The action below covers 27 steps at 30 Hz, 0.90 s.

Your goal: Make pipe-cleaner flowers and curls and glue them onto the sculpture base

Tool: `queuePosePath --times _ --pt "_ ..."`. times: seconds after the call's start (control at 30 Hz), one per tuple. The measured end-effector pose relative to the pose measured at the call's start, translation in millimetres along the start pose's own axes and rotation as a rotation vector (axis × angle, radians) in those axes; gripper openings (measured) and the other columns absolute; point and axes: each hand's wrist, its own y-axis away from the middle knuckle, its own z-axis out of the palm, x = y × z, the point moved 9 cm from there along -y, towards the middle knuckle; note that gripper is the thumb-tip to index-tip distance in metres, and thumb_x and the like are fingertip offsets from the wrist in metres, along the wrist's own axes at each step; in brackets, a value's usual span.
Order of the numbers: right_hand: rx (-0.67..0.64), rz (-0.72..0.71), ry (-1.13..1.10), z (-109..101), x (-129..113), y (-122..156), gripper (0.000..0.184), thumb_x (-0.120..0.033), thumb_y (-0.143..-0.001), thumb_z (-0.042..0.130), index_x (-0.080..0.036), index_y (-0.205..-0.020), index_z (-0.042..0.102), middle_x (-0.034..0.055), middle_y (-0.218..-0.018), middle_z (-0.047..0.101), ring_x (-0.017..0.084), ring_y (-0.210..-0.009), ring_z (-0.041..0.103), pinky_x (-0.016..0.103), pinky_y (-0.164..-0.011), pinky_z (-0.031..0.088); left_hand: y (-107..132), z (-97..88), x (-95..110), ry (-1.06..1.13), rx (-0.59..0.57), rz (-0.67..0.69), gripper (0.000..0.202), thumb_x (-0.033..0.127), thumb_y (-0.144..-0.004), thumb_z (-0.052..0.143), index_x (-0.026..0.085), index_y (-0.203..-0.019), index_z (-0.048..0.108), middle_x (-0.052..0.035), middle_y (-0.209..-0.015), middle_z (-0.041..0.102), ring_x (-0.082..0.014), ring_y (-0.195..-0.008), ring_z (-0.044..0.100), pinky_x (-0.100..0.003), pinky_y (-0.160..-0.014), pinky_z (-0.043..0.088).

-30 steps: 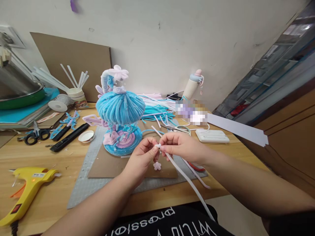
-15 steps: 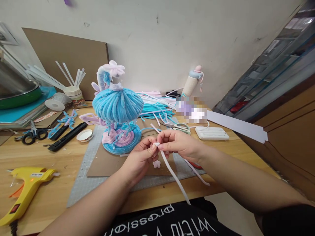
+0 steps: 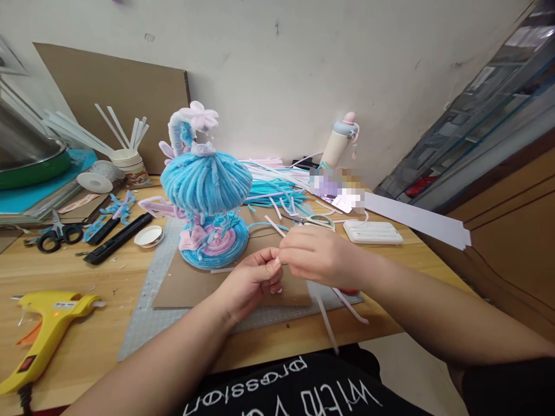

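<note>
A hobby-style craft corner is being shown, though home or workshop is not being made clear: the wooden tabletop (image 3: 102, 341) is being taken up by a yellow glue gun (image 3: 56, 306), black-handled scissors (image 3: 60, 233), a cutting mat (image 3: 139, 323) and fuzzy stems (image 3: 269, 192), while a drink bottle (image 3: 335, 148) is being kept near the plain wall (image 3: 269, 86).

the person wears a black top (image 3: 333, 370) with white lettering (image 3: 243, 385) in two rows, the lower row's letters larger. to the right of the lettering, a plain black sleeve (image 3: 511, 387) ends near the elbow.
</note>
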Motion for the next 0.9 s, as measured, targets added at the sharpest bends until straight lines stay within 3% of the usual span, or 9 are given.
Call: queuePosePath --times 0.07,0.13,0.3,0.37,0.43,0.47,0.6,0.73,0.9 --pt "-0.013 -0.124 0.079 4.1 -10.1 4.0 0.017 -0.01 -0.088 0.046 -0.014 -0.078 0.059 0.0083 -0.08 0.063 0.018 -0.077 0.053 0.033 -0.071 0.044 0.7 2.5 -3.4 0.012 -0.024 -0.036 0.021 0.029 -0.074 0.068 0.013 -0.077 0.055 0.0059 -0.056 0.034 -0.0065 -0.051 0.027 -0.021 -0.052 0.027" --pt "0.036 -0.081 0.002 2.7 -6.5 7.8 0.015 -0.01 -0.088 0.045 -0.016 -0.082 0.058 0.0072 -0.083 0.063 0.018 -0.08 0.054 0.033 -0.073 0.045 1.6 4.3 -3.8 0.007 -0.032 -0.044 0.02 0.027 -0.075 0.067 0.012 -0.079 0.055 0.0056 -0.057 0.035 -0.0062 -0.051 0.027 -0.021 -0.052 0.026" --pt "0.37 0.664 -0.369 -17.5 46.6 40.2 0.006 -0.019 -0.086 0.048 -0.017 -0.086 0.053 0.0024 -0.076 0.057 0.013 -0.067 0.054 0.027 -0.061 0.046 3.7 4.0 6.6 -0.049 0.001 0.026 0.013 0.023 -0.08 0.063 0.015 -0.083 0.053 0.0055 -0.059 0.04 -0.0057 -0.05 0.032 -0.022 -0.054 0.028" --pt "0.197 0.925 -0.696 6.6 48.9 51.2 0.023 -0.03 -0.088 0.047 -0.017 -0.07 0.051 -0.0023 -0.058 0.051 0.009 -0.047 0.048 0.022 -0.045 0.039 5.1 5.0 12.4 -0.097 -0.002 0.067 0.014 0.025 -0.08 0.063 0.016 -0.083 0.053 0.0058 -0.059 0.04 -0.0061 -0.051 0.033 -0.022 -0.055 0.029" --pt "-0.053 1.066 -1.051 34.8 29.2 54.6 0.03 -0.038 -0.087 0.048 -0.017 -0.066 0.051 -0.0033 -0.052 0.052 0.006 -0.036 0.045 0.018 -0.035 0.032 7.4 9.0 18.0 -0.178 -0.027 0.11 0.017 0.028 -0.079 0.064 0.016 -0.082 0.053 0.0053 -0.061 0.04 -0.0069 -0.054 0.035 -0.022 -0.056 0.029" --pt "-0.091 1.111 -1.168 40.7 20.5 54.7 0.029 -0.039 -0.086 0.051 -0.016 -0.067 0.052 -0.0033 -0.053 0.053 0.006 -0.035 0.045 0.017 -0.034 0.031 9.2 12.0 21.0 -0.231 -0.045 0.135 0.018 0.03 -0.079 0.065 0.016 -0.081 0.053 0.0047 -0.062 0.041 -0.0076 -0.056 0.036 -0.022 -0.056 0.029" --pt "0.026 1.215 -1.491 46.6 2.9 49.3 0.023 -0.034 -0.078 0.064 -0.016 -0.071 0.052 -0.0051 -0.055 0.053 0.004 -0.037 0.046 0.013 -0.032 0.033 21.7 25.4 40.8 -0.522 -0.07 0.3 0.016 0.03 -0.081 0.063 0.016 -0.078 0.055 0.0025 -0.068 0.044 -0.0099 -0.064 0.041 -0.023 -0.06 0.031" --pt "0.008 1.275 -1.8 48.4 -15.5 44.3 0.012 -0.022 -0.075 0.065 -0.015 -0.076 0.055 -0.0036 -0.061 0.056 0.003 -0.041 0.048 0.012 -0.032 0.036 43.3 46.9 67.7 -0.898 -0.106 0.561 0.006 0.02 -0.084 0.059 0.017 -0.079 0.058 0.0013 -0.074 0.05 -0.0101 -0.071 0.046 -0.023 -0.066 0.035" --pt "-0.109 1.298 -1.755 45.1 -19.4 44.2 0.005 -0.015 -0.072 0.061 -0.013 -0.075 0.057 -0.0015 -0.063 0.06 0.005 -0.044 0.053 0.011 -0.035 0.041 59.0 64.9 77.3 -1.164 -0.217 0.701 0.004 0.013 -0.083 0.06 0.017 -0.081 0.059 0.0014 -0.072 0.051 -0.0091 -0.068 0.047 -0.021 -0.063 0.036"
